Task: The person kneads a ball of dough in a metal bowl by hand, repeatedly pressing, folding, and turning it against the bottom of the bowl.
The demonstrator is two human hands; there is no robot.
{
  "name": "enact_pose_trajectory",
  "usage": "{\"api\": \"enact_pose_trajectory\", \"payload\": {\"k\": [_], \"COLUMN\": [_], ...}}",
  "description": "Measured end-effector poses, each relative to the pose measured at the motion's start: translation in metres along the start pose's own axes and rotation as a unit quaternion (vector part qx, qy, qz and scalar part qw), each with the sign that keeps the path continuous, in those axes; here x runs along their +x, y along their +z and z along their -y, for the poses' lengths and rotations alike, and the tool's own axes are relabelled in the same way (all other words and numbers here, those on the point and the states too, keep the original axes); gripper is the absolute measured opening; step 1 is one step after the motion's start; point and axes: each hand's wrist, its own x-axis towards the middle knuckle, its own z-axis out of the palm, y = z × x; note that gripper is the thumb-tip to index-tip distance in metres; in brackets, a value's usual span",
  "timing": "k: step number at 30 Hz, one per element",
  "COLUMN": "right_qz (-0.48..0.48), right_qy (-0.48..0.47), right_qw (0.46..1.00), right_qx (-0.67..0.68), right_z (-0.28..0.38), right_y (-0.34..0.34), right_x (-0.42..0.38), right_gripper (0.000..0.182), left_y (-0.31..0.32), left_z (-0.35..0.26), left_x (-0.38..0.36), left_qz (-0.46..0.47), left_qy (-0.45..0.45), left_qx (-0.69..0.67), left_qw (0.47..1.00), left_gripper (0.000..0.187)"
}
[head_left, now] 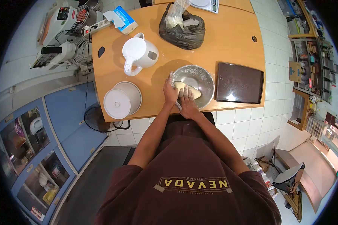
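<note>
A lump of pale dough (193,93) lies in a shiny metal mixing bowl (206,80), whose inner wall is smeared with flour. My left hand (170,93) grips the bowl's left rim. My right hand (188,104) reaches in over the near rim, its floury fingers stretched out and pressing on the dough. Part of the dough is hidden under those fingers. Just right of the bowl lies a dark rectangular baking tray (239,82).
On the wooden table (229,37) stand a white jug kettle (141,52), a white lidded tub (122,101), a tissue box (124,20), a black plastic bag (184,35) with clear bags inside and a kitchen scale (206,4). A black fan (97,118) is beyond the table's left edge.
</note>
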Motion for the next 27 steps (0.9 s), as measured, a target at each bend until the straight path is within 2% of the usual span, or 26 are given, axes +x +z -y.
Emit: {"api": "enact_pose_trajectory", "payload": {"k": [4,7,10,13,16,19,22,25,27], "right_qz": [0.062,0.05,0.07,0.078,0.205,0.043,0.058,0.019,0.052], "right_qy": [0.033,0.023,0.023,0.003,0.154,0.048,0.009,0.011,-0.005], "right_qw": [0.996,0.998,0.997,0.993,0.96,0.994,0.995,1.0,0.998], "right_qx": [-0.05,-0.038,-0.021,0.086,0.11,0.086,0.085,-0.014,-0.035], "right_z": [-0.001,-0.012,-0.029,-0.055,-0.048,-0.05,-0.033,-0.017,-0.015], "right_y": [-0.006,-0.007,-0.004,-0.008,-0.091,-0.076,-0.052,-0.048,-0.053], "right_x": [0.017,0.029,0.04,0.058,0.072,0.083,0.088,0.085,0.082], "right_gripper": [0.084,0.091,0.09,0.087,0.082,0.073,0.066,0.064,0.061], "left_y": [0.0,0.0,-0.001,0.001,0.002,-0.003,-0.007,-0.005,-0.004], "left_z": [0.005,0.007,0.01,0.018,0.027,0.02,0.013,0.015,0.014], "left_x": [0.001,0.001,0.001,0.001,0.001,0.0,0.001,0.002,0.002], "left_qz": [-0.001,0.001,0.009,0.015,0.028,0.028,0.026,0.021,-0.001], "left_qy": [0.036,0.023,0.036,0.023,0.021,0.052,0.026,-0.02,-0.024], "left_qx": [-0.016,-0.003,-0.013,-0.001,-0.053,-0.099,-0.112,-0.149,-0.114], "left_qw": [0.999,1.0,0.999,1.0,0.998,0.993,0.993,0.988,0.993], "left_gripper": [0.076,0.077,0.076,0.077,0.076,0.074,0.071,0.069,0.067]}}
